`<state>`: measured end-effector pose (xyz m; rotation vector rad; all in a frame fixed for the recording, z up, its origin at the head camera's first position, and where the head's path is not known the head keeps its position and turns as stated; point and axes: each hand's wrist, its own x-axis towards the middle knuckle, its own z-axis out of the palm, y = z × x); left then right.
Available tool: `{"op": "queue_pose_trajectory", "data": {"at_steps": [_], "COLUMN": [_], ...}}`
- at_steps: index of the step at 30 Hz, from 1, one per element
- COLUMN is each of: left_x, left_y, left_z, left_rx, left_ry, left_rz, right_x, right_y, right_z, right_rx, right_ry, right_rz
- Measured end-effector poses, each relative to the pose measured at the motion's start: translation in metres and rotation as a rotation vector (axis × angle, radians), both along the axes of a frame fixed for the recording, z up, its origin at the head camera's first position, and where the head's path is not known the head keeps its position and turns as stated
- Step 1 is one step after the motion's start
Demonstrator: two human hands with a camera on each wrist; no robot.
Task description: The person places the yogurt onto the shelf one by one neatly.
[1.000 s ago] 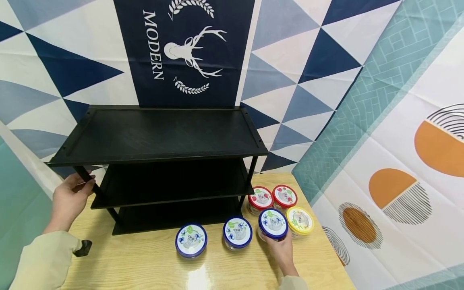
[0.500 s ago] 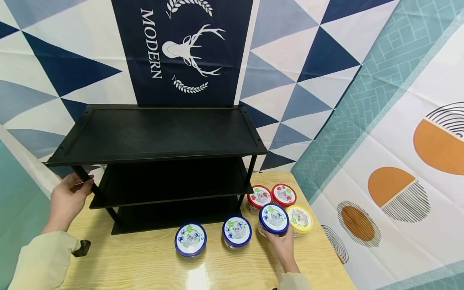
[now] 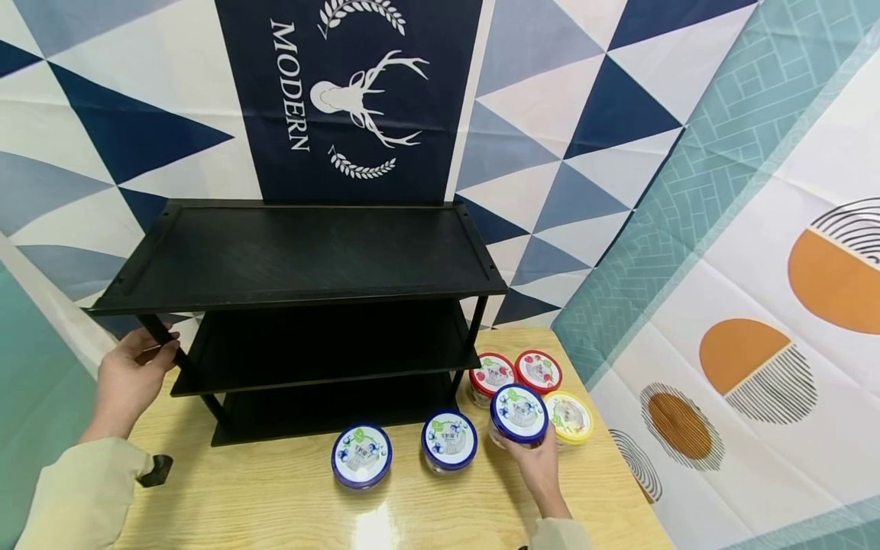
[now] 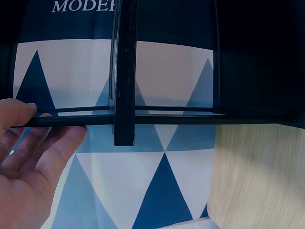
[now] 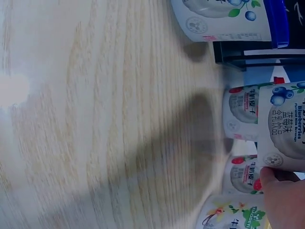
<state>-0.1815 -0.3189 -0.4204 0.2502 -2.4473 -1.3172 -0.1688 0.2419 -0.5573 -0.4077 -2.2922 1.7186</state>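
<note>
hold the rightmost blueberry cup (image 3: 519, 413) level, right fingers (image 5: 269, 178) gripping it near the desk's (image 3: 612, 496) right edge, left fingers (image 4: 66, 144) pinching the rack post (image 4: 99, 120).

Shelf rack (image 3: 302, 256), centre left: smooth, low sheen. Surface (image 3: 261, 489), lower centre: wood-grained, glossy (white glare at the bottom edge). Lidded tubs (image 3: 450, 439), lower centre and right: smooth, plastic-looking. Wall hanging (image 3: 529, 122), top: matt, creased, cloth-like.

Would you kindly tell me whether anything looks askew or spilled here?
Only the deer print behind the rack looks odd: in the head view it hangs sideways, its lettering running downward. No spill shows.
</note>
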Motion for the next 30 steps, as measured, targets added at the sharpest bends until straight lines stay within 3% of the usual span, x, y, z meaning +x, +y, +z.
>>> {"op": "queue_pose_trajectory", "data": {"at_steps": [30], "left_x": [0.0], "left_y": [0.001], "left_z": [0.0], "left_rx": [0.006], "left_ry": [0.012], "left_rz": [0.014], "right_x": [0.002], "right_y": [-0.005], "right_z": [0.025], "right_rx": [0.03], "right_ry": [-0.034], "right_rz": [0.063]}}
